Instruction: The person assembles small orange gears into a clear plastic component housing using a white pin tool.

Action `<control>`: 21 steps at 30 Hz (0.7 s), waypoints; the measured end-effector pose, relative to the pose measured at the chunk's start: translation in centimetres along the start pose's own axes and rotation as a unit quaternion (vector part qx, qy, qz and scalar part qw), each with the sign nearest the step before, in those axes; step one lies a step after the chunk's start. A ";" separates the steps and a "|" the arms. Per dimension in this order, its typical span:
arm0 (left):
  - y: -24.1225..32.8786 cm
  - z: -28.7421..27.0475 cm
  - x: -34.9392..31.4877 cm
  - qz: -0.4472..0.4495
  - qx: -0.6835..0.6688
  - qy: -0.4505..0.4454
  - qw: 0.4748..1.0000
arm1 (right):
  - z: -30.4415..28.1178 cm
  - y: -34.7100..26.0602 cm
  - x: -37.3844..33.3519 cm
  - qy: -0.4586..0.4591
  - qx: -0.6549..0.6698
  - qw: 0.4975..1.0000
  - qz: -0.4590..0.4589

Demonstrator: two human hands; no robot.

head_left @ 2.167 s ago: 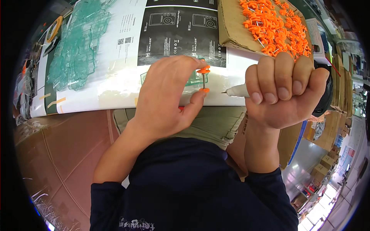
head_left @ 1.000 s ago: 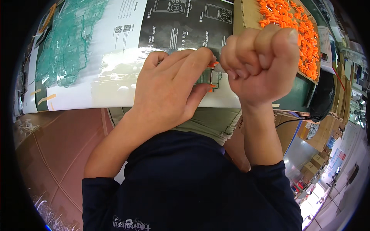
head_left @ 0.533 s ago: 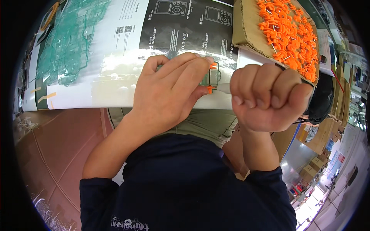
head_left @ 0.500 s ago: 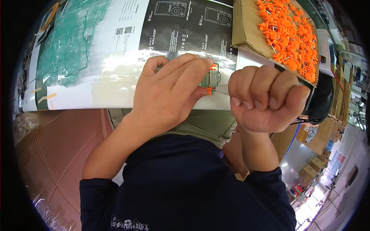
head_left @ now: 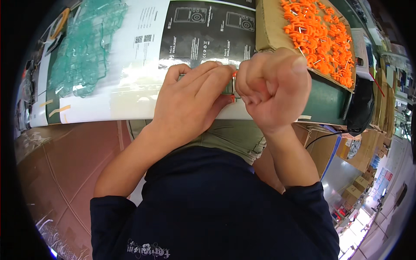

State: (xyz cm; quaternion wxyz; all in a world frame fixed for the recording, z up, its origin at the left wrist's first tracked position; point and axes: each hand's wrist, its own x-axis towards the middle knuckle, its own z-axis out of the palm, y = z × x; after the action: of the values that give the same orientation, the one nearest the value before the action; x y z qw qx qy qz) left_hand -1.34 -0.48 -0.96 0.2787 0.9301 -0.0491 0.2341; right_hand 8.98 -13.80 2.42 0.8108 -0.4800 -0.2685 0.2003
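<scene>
My left hand is closed around a translucent green plastic piece, pressing it near the front edge of the table. Most of that piece is hidden under the fingers. At its right end, small orange wheels sit on a thin metal axle. Right beside them is my right hand, a tight fist with the thumb on top. The pale tapered object that stuck out of this fist earlier is hidden behind it now.
Several translucent green plastic pieces lie at the left on the printed sheets. A cardboard box of orange wheels with metal axles stands at the far right. A black bag hangs by the table's right edge.
My right fist has moved left and turned, coming up against the wheeled end of the green piece and covering the pale object. The left hand keeps its grip. The view has shifted slightly.
</scene>
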 end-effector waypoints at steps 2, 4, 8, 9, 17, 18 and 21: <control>-0.1 0.0 0.1 -0.004 0.006 -0.022 1.000 | -1.5 -0.2 0.4 0.011 0.129 0.991 0.044; -0.1 -0.4 0.2 -0.009 0.012 -0.032 0.999 | -2.0 -0.6 0.4 0.011 0.194 0.979 0.068; 0.4 -2.1 0.3 -0.042 -0.043 -0.024 0.998 | -1.5 -1.9 -1.5 0.003 -0.463 0.886 0.005; 0.3 -2.0 0.3 -0.041 -0.043 -0.023 0.998 | -1.4 -1.9 -1.7 0.003 -0.464 0.886 0.004; -0.4 -2.0 0.1 -0.039 0.030 -0.071 0.996 | -2.4 -2.3 -3.0 -0.057 -0.640 0.756 0.127; -0.5 -2.2 0.1 -0.034 0.028 -0.078 0.996 | -2.5 -2.5 -3.0 -0.050 -0.635 0.759 0.139; -0.4 -2.3 0.1 -0.038 0.032 -0.096 0.994 | -2.1 -3.0 -3.1 -0.046 -0.626 0.767 0.138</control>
State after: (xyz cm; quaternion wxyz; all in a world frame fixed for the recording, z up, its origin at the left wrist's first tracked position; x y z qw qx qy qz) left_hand -2.10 1.09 0.53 0.2516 0.9579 -0.0327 0.1340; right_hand 8.08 -18.36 3.54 0.2812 -0.9030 -0.3019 0.1196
